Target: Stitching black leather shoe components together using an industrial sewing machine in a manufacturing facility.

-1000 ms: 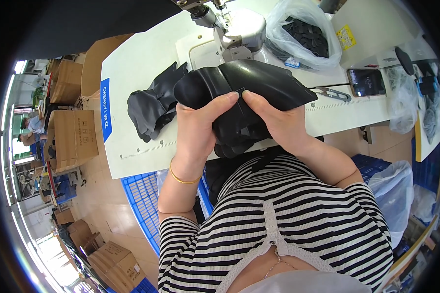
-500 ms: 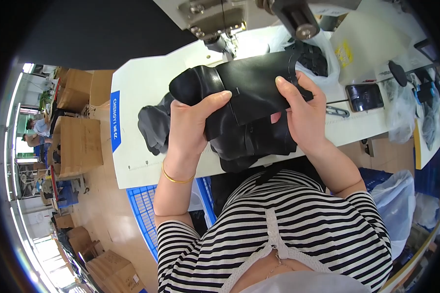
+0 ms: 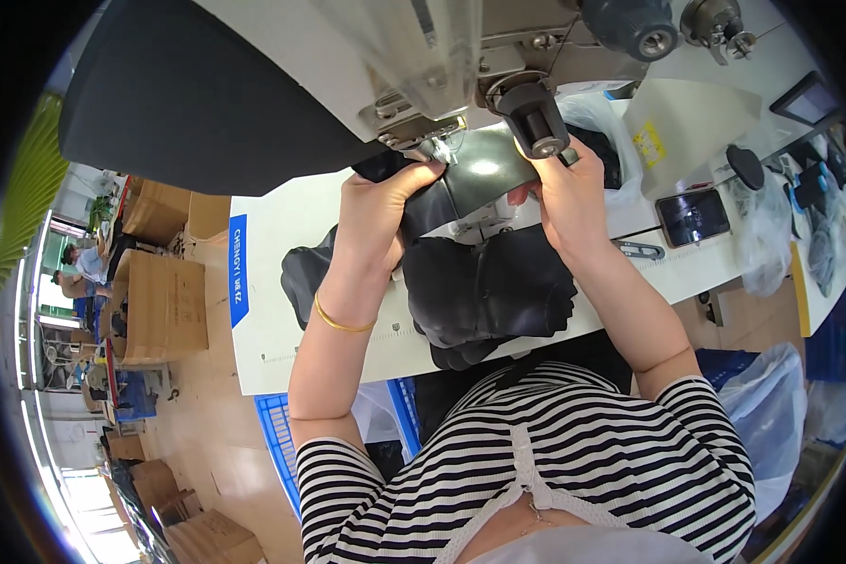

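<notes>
Between my hands stretches a glossy black leather-like piece point(image 3: 486, 172), raised to the needle area of a sewing machine point(image 3: 442, 132). My left hand point(image 3: 378, 211) is closed on its left end, thumb on top close to the presser foot. Gripping the right end, my right hand point(image 3: 569, 193) has its thumb partly hidden behind a dark machine part. Below them a stack of black pieces point(image 3: 484, 287) lies at the table's near edge. More dark grey material point(image 3: 307, 277) rests left of my left wrist.
The white sewing table point(image 3: 282, 320) carries a phone point(image 3: 693, 217) and a small metal tool point(image 3: 639, 250) at right, with clear plastic bags beyond. A blue crate point(image 3: 277, 428) and a white-lined bin point(image 3: 766, 414) stand below. Cardboard boxes point(image 3: 164, 305) and distant people are at left.
Both hands have carried the black piece away from me, up under the machine head. The stack beneath now shows more fully. The view has tilted, bringing more of the machine into sight.
</notes>
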The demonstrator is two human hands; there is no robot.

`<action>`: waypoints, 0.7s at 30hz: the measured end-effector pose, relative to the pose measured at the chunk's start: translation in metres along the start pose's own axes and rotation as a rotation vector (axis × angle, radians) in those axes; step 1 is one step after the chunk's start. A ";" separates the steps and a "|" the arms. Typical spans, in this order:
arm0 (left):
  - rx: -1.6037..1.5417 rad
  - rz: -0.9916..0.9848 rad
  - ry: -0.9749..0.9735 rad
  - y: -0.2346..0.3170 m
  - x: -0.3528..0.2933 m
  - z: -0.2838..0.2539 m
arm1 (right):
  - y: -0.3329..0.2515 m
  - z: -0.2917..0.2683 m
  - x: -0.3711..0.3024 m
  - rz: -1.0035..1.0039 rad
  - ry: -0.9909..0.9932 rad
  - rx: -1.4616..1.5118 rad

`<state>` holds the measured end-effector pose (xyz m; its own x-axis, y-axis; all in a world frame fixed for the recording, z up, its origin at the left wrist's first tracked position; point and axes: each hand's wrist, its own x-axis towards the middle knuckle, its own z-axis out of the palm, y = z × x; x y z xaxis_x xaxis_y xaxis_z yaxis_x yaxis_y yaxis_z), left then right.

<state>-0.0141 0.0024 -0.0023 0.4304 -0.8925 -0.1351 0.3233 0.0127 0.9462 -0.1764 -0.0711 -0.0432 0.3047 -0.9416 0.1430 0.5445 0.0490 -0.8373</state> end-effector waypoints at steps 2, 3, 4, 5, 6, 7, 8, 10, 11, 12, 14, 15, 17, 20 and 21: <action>0.017 0.004 0.004 -0.001 0.000 0.000 | 0.000 -0.001 0.001 0.003 0.007 -0.010; 0.022 0.018 -0.002 0.000 0.000 0.001 | 0.000 -0.001 0.002 0.003 0.010 -0.010; 0.028 0.031 -0.009 0.000 0.001 0.001 | 0.000 -0.002 0.002 0.004 0.006 -0.002; 0.028 0.028 -0.010 -0.001 0.002 0.000 | 0.001 -0.002 0.003 0.004 0.001 0.006; 0.040 0.032 -0.018 -0.002 0.002 -0.003 | 0.001 -0.002 0.004 0.005 0.002 0.005; 0.051 0.037 -0.025 -0.002 0.003 -0.005 | 0.001 -0.002 0.004 -0.004 -0.008 0.016; 0.050 0.035 -0.025 -0.003 0.003 -0.005 | 0.002 -0.002 0.004 -0.013 -0.020 0.026; 0.043 0.054 -0.044 -0.005 0.004 -0.006 | 0.003 -0.003 0.005 -0.013 -0.023 0.029; 0.043 0.054 -0.044 -0.004 0.004 -0.004 | 0.003 -0.003 0.005 -0.014 -0.027 0.032; 0.023 0.043 -0.029 -0.003 0.002 -0.002 | 0.003 -0.002 0.005 -0.013 -0.026 0.031; 0.002 0.031 -0.016 -0.003 0.001 0.000 | 0.003 -0.002 0.004 -0.023 -0.028 0.031; -0.007 0.028 -0.009 -0.004 0.001 0.000 | 0.003 -0.003 0.004 -0.022 -0.029 0.030; -0.018 0.025 -0.002 -0.004 0.000 0.000 | 0.003 -0.003 0.003 -0.028 -0.033 0.019; -0.029 0.032 0.002 -0.005 -0.001 -0.001 | 0.004 -0.002 0.003 -0.030 -0.031 0.012; -0.033 0.033 -0.003 -0.005 0.000 -0.001 | 0.004 -0.002 0.003 -0.029 -0.031 0.011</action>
<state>-0.0151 0.0029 -0.0070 0.4384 -0.8928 -0.1033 0.3370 0.0567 0.9398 -0.1753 -0.0741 -0.0470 0.3126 -0.9319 0.1841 0.5617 0.0251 -0.8269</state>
